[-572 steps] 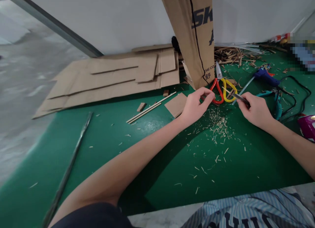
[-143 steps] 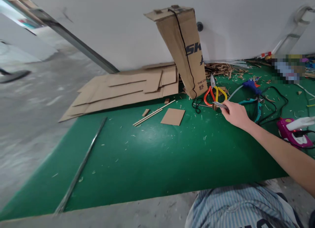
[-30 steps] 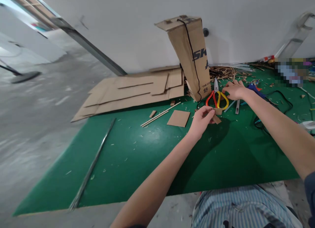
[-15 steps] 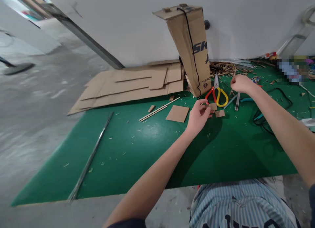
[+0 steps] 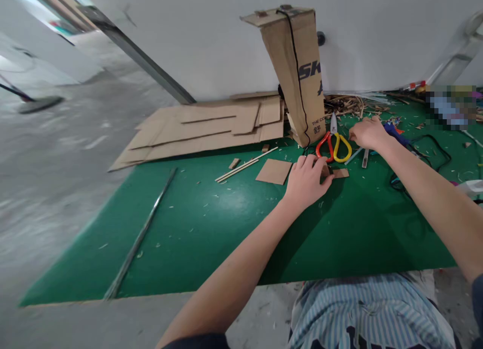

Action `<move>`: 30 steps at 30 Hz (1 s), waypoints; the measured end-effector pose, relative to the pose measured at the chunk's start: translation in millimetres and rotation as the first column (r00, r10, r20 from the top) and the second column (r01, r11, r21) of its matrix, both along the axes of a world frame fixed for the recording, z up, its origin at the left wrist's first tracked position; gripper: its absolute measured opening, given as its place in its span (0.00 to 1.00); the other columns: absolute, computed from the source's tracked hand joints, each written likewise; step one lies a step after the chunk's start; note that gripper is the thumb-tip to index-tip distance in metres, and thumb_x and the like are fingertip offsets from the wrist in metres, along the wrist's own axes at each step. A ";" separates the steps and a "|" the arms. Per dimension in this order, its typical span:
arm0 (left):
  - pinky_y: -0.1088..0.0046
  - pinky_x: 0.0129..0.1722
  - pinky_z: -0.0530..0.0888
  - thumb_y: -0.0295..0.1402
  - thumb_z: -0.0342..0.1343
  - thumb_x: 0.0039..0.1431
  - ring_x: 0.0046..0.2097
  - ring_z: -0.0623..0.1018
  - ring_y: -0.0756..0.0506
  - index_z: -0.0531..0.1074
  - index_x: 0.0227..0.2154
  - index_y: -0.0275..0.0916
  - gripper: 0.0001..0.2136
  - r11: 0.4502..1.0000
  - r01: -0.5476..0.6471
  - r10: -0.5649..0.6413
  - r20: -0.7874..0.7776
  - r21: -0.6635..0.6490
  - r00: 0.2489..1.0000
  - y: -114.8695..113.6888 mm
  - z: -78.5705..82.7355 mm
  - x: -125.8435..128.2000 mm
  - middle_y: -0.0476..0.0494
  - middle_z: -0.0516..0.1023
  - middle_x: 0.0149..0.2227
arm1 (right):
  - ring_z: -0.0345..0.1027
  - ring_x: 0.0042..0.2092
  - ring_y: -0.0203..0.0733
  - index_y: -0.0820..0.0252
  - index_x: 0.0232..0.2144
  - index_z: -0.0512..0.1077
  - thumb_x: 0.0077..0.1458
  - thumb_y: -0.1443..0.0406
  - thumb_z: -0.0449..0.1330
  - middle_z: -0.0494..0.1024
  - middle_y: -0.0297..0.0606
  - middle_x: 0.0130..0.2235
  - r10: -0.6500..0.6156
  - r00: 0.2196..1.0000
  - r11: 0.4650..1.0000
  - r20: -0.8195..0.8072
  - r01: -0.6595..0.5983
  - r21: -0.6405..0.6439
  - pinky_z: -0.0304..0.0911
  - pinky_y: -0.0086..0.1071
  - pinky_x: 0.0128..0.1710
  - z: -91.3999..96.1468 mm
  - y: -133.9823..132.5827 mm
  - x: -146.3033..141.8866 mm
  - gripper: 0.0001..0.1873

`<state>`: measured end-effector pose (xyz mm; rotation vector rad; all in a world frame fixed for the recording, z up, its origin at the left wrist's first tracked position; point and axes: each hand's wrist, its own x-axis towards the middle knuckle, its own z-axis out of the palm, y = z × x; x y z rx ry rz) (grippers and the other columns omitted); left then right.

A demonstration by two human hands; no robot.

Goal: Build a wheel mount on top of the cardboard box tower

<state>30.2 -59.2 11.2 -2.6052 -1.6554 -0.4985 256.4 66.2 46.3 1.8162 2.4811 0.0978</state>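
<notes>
My left hand [image 5: 307,180] rests knuckles-up on the green mat [image 5: 226,228], fingers curled over a small cardboard piece [image 5: 325,171] pinched against the thumb. A second small cardboard piece [image 5: 341,173] lies just right of it. My right hand [image 5: 366,134] is further back with its fingers curled down beside the red and yellow scissors [image 5: 334,145]; what it grips is hidden. A slim utility knife [image 5: 365,159] lies on the mat just under that hand.
A tall cardboard carton [image 5: 298,72] leans against the wall behind the scissors. Flat cardboard sheets [image 5: 207,130], a cardboard square [image 5: 273,171], thin sticks [image 5: 245,164], a metal rod [image 5: 139,238], a blue glue gun [image 5: 394,130], black cable [image 5: 433,158] and wood scraps [image 5: 350,105] lie around.
My left hand has come down from a raised pinch onto the mat with the small cardboard piece. My right hand has dropped a little, closer to the scissors.
</notes>
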 end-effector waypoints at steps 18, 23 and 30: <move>0.55 0.48 0.72 0.37 0.58 0.62 0.51 0.72 0.33 0.71 0.56 0.35 0.21 1.000 0.031 -0.031 -0.016 0.001 0.999 9.7 -1.8 -5.4 0.36 0.80 0.47 | 0.74 0.50 0.51 0.57 0.64 0.63 0.66 0.64 0.49 0.75 0.47 0.54 0.189 0.874 0.975 -0.447 -0.223 -0.024 0.72 0.43 0.43 -33.9 -125.4 -0.9 0.26; 0.57 0.48 0.74 0.40 0.56 0.65 0.48 0.77 0.36 0.72 0.52 0.36 0.17 0.989 0.082 -0.097 0.117 0.125 0.988 3.8 -1.6 -7.0 0.35 0.80 0.47 | 0.73 0.48 0.55 0.62 0.68 0.58 0.65 0.62 0.50 0.72 0.50 0.55 0.170 0.902 0.983 -0.398 -0.181 0.011 0.73 0.43 0.39 -39.5 -125.6 -4.3 0.30; 0.67 0.40 0.76 0.44 0.57 0.64 0.40 0.81 0.43 0.66 0.56 0.37 0.23 0.993 0.110 -0.120 0.361 0.046 0.925 -14.2 -10.5 9.7 0.43 0.82 0.39 | 0.74 0.47 0.54 0.65 0.64 0.61 0.60 0.67 0.51 0.72 0.54 0.55 0.149 0.808 0.987 -0.570 -0.156 0.037 0.72 0.47 0.45 -49.6 -117.4 0.9 0.30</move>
